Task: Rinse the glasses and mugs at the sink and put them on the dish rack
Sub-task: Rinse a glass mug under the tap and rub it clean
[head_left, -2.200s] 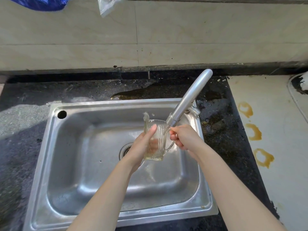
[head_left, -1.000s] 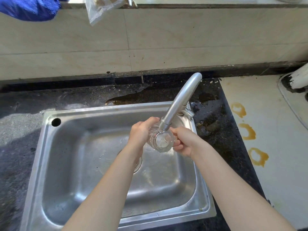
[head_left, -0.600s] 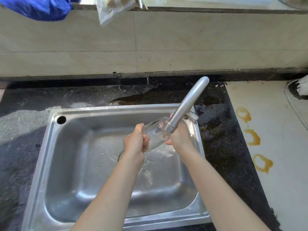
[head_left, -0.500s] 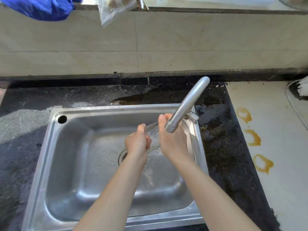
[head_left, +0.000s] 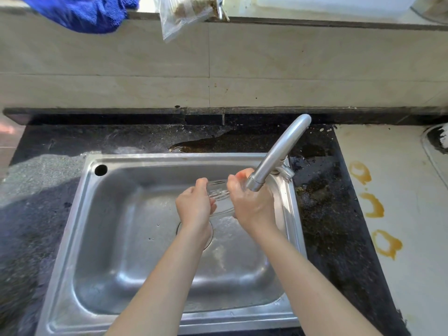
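A clear glass mug lies on its side between my two hands, just under the mouth of the steel tap, over the steel sink. My left hand grips one end of it. My right hand wraps around the other end and hides most of the glass. Only a short ribbed stretch of the mug shows between the hands. The dish rack is out of view.
The sink's drain lies below my left wrist. Dark wet stone counter surrounds the sink, with a pale surface bearing orange ring stains to the right. A blue cloth and a plastic bag hang from the ledge above.
The mug went from upright under the tap to lying sideways between my hands. My right hand shifted from the handle to cover the mug's end.
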